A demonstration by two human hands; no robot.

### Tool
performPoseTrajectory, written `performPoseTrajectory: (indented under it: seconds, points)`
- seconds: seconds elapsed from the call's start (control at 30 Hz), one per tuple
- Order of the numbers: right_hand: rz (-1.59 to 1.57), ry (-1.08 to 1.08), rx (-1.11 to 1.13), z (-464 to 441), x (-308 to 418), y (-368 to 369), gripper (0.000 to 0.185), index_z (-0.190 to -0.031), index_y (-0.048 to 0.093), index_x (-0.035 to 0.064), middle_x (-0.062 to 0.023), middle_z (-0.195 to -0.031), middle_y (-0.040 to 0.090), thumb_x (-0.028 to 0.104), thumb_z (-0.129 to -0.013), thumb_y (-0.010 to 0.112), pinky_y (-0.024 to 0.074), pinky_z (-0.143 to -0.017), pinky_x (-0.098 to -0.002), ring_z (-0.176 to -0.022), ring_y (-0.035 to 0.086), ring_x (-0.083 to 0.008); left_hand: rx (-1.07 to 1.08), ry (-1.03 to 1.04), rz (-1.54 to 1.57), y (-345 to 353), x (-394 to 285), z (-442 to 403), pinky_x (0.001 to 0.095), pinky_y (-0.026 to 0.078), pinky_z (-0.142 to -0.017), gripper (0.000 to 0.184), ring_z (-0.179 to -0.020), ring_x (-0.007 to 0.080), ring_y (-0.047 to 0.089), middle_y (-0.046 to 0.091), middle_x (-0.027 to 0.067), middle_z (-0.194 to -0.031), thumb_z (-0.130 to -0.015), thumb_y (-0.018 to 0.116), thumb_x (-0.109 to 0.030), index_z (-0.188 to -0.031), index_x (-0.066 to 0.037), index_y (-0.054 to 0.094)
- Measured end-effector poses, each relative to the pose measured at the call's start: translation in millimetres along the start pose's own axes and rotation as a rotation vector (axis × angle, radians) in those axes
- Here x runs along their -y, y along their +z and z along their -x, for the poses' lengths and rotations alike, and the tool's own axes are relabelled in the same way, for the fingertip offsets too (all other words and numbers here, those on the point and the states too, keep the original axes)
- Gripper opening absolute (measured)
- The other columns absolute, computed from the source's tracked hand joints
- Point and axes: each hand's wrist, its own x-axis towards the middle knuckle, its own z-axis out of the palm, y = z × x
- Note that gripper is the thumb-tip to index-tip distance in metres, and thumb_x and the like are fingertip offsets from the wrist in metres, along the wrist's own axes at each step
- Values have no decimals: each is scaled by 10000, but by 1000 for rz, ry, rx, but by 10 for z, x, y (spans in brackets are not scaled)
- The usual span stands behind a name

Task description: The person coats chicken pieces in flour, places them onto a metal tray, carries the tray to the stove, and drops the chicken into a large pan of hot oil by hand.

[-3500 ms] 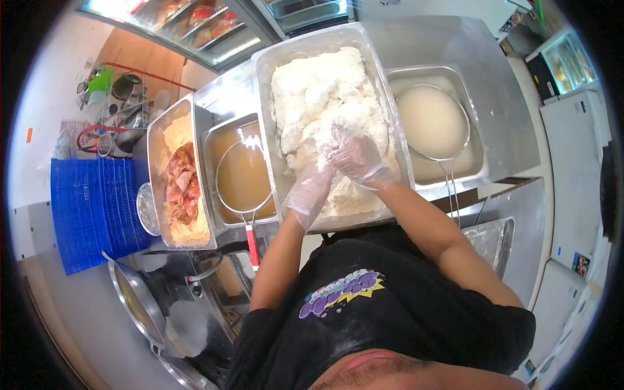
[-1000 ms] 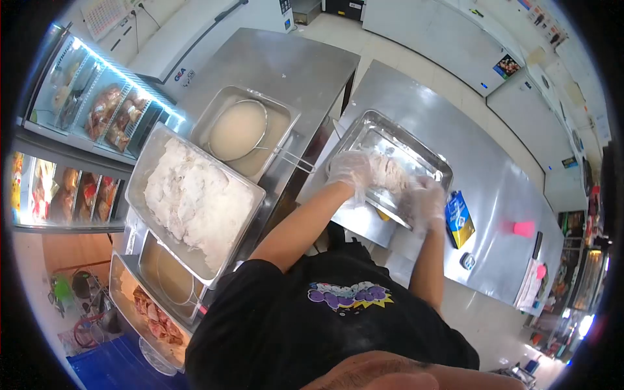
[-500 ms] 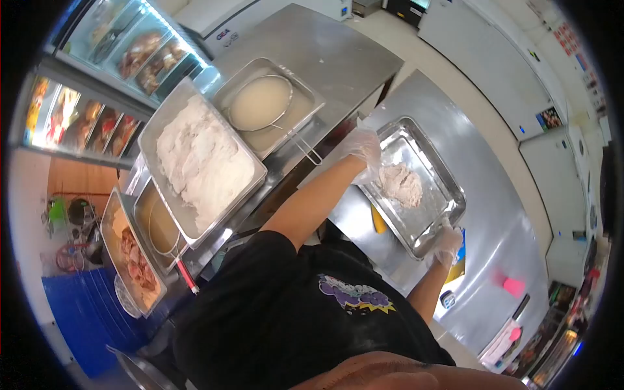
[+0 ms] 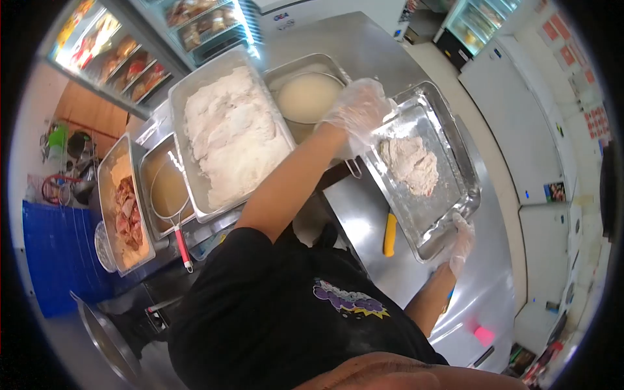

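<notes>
A shallow metal tray [image 4: 448, 188] is held between my two hands, slightly above the steel table. On it lies a clump of flour-coated pieces, probably meat [image 4: 411, 166], toward the near-left part. My left hand [image 4: 361, 114], in a clear plastic glove, grips the tray's far-left end; its fingers are partly hidden by the loose glove. Also gloved, my right hand [image 4: 460, 244] is closed around the opposite rim at the near-right end. A deep pan of white flour [image 4: 227, 140] stands left of my left forearm.
Behind my left hand is a pan of cloudy liquid with a sieve [image 4: 311, 97]. Farther left stand a second liquid pan with a red-handled strainer [image 4: 182, 250] and a pan of raw meat [image 4: 128, 214]. A yellow handle [image 4: 390, 235] lies on the steel table [image 4: 361, 221].
The tray has moved up off the table toward the liquid pan, carried by both hands. My left hand now overlaps that pan. The view has turned, and more of the yellow handle shows.
</notes>
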Motion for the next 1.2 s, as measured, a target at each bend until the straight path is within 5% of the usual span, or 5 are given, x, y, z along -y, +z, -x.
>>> performPoseTrajectory:
  seconds: [0.2, 0.37, 0.43, 0.57, 1.2]
  points:
    - [24, -113, 36, -378, -272, 1031, 340, -1220, 649, 17, -94, -1052, 681, 98, -897, 720, 531, -851, -353, -948, 664, -212, -636, -712, 586, -421, 808, 1323, 459, 562, -864, 180, -893, 358, 694, 712, 169, -882, -919, 648, -192, -939, -32, 727]
    - [63, -238, 111, -396, -36, 2333, 392, -1261, 636, -2, -113, -1098, 678, 137, -902, 709, 515, -917, -380, -985, 661, -233, -203, -1015, 539, 248, 1278, 2531, 493, 532, -789, 152, -971, 318, 673, 679, 136, -976, -881, 631, -166, -927, -33, 687]
    - [160, -174, 190, -79, 282, 2938, 421, -1281, 626, -4, -123, -1151, 669, 153, -898, 703, 514, -927, -387, -1024, 656, -243, -24, -581, -54, 1080, 1320, 2850, 521, 516, -757, 149, -841, 371, 650, 651, 184, -860, -832, 633, -173, -881, -41, 683]
    - [159, -10, 383, -89, 271, 3558, 478, -1287, 633, 16, -141, -1224, 655, 212, -859, 718, 511, -939, -422, -1118, 633, -270, -264, -752, 373, 1051, 1217, 3059, 492, 539, -838, 159, -956, 367, 669, 699, 163, -994, -958, 577, -157, -1005, -41, 675]
    - [280, -203, -246, -2907, -175, 2511, 522, -1237, 599, -111, -216, -1158, 696, 173, -818, 725, 529, -906, -443, -1084, 669, -318, -183, -1215, 347, 1042, 1473, 3181, 502, 515, -954, 307, -1064, 423, 658, 716, 236, -1098, -911, 675, -188, -1155, -4, 710]
